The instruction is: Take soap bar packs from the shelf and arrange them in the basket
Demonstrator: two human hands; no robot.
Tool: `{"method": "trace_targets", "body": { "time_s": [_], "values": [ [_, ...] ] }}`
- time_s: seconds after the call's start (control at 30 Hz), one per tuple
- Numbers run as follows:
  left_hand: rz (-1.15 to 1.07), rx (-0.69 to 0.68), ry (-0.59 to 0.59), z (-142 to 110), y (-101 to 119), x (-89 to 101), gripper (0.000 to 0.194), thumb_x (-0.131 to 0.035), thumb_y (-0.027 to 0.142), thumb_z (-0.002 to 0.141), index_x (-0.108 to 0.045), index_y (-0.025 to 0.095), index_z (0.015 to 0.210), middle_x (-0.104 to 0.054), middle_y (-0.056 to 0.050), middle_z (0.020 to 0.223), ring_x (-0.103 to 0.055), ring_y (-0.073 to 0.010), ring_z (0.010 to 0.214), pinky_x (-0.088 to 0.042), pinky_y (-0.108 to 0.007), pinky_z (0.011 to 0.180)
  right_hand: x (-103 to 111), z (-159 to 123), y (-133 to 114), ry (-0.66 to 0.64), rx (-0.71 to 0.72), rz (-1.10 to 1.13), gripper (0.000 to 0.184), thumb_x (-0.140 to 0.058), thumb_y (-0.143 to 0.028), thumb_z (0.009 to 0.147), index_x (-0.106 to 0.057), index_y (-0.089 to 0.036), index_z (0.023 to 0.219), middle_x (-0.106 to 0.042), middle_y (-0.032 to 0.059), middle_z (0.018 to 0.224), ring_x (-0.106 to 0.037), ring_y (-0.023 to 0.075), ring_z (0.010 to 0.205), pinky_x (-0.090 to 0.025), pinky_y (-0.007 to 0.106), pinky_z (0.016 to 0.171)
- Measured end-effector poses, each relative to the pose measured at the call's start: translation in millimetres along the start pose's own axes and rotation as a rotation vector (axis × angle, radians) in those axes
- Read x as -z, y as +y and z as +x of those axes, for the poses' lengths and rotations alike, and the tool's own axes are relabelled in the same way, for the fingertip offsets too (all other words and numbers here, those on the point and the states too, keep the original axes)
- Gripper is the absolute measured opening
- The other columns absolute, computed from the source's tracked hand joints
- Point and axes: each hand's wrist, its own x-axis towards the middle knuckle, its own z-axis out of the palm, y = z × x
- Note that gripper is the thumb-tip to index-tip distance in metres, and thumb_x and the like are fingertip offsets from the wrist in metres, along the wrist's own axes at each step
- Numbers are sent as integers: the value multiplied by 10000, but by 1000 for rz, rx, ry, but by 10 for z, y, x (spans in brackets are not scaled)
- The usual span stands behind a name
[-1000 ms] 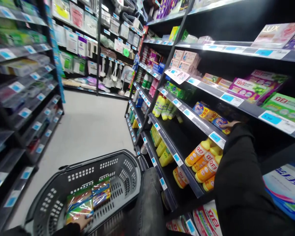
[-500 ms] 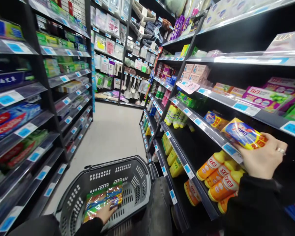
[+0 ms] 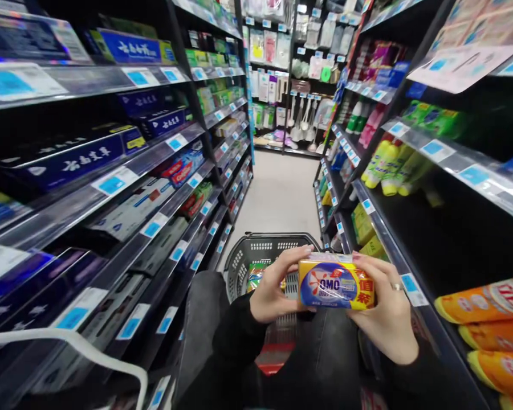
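Between my two hands is an OMO soap pack (image 3: 336, 283), yellow and blue, its printed front facing me. My left hand (image 3: 277, 285) grips its left end, thumb below and fingers on top. Wrapped round the right end is my right hand (image 3: 387, 304), with a ring on one finger. Below and beyond the pack stands a dark grey shopping basket (image 3: 277, 240). Partly hidden behind my left hand, a green and orange packet (image 3: 255, 274) lies inside it.
Shelves of toothpaste boxes (image 3: 81, 154) line the left side. At the right, orange bottles (image 3: 491, 327) lie on a low shelf, with yellow-green bottles (image 3: 391, 165) farther along. A pale aisle floor (image 3: 277, 188) runs to a back rack. A white curved bar (image 3: 89, 350) crosses the lower left.
My right hand has brought the soap pack from the right shelf to in front of me. My left hand has left the packet in the basket and taken the soap's other end. The view has turned left.
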Motion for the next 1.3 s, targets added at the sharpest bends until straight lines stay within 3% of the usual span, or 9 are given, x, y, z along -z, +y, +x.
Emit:
{"method": "trace_targets", "body": {
  "time_s": [0.17, 0.33, 0.47, 0.6, 0.87, 1.03, 1.13, 1.2, 1.3],
  "values": [
    [14, 135, 91, -111, -4, 88, 789, -909, 290, 515, -576, 227, 1228, -597, -107, 1191, -596, -255, 1097, -555, -305, 860, -178, -81, 114, -125, -169, 217, 632, -770, -302, 711, -505, -256, 1283, -549, 101, 1221, -572, 266, 1133, -531, 418, 930],
    [-103, 614, 218, -16, 58, 48, 628, -863, 403, 496, -579, 134, 988, -634, -70, 943, -614, -191, 856, -516, -267, 693, -301, -37, 278, -350, -562, 663, 643, -753, -462, 713, -527, -210, 1260, -620, 109, 1181, -631, 248, 1048, -566, 363, 832],
    [-211, 882, 262, 13, -39, -30, 551, -746, 564, 555, -485, 155, 817, -551, 13, 743, -564, -110, 625, -423, -217, 533, -424, 2, 325, -357, -847, 660, 493, -695, -579, 714, -636, -177, 992, -684, 76, 949, -661, 219, 825, -559, 319, 687],
    [-215, 957, 253, 0, -111, -44, 569, -702, 614, 560, -406, 184, 786, -485, 59, 642, -482, -71, 488, -325, -185, 436, -509, 10, 348, -386, -948, 711, 534, -716, -620, 657, -642, -174, 941, -689, 67, 873, -649, 210, 767, -542, 308, 665],
    [-200, 936, 232, 11, -144, 25, 573, -714, 616, 596, -429, 172, 819, -500, 34, 714, -504, -87, 574, -364, -200, 499, -586, 6, 376, -368, -937, 742, 515, -729, -597, 673, -640, -178, 960, -686, 67, 910, -658, 212, 802, -552, 317, 690],
    [-234, 579, 142, -39, -163, 143, 660, -876, 419, 499, -514, 171, 992, -577, -32, 965, -580, -172, 888, -478, -262, 739, -534, -46, 323, -153, -541, 678, 602, -785, -584, 630, -602, -190, 1048, -649, 105, 1066, -640, 264, 985, -555, 395, 822],
    [-202, 348, 68, -94, -175, 232, 756, -923, 311, 447, -543, 214, 1094, -585, -53, 1087, -595, -213, 997, -509, -290, 806, -455, -97, 325, -118, -299, 599, 692, -815, -594, 582, -580, -200, 1100, -609, 126, 1117, -604, 307, 1068, -531, 472, 897],
    [-178, 235, 56, -114, -199, 275, 772, -929, 286, 445, -560, 232, 1121, -584, -57, 1132, -595, -239, 1059, -516, -328, 875, -416, -96, 348, -152, -229, 558, 741, -843, -547, 570, -556, -225, 1172, -589, 122, 1155, -595, 313, 1087, -521, 498, 917],
    [-152, 178, 102, -93, -274, 312, 788, -932, 322, 441, -562, 228, 1131, -594, -64, 1161, -586, -260, 1112, -507, -372, 935, -460, -18, 423, -211, -258, 579, 857, -842, -551, 566, -488, -265, 1291, -535, 117, 1272, -562, 312, 1157, -504, 507, 951]
  ]
}}
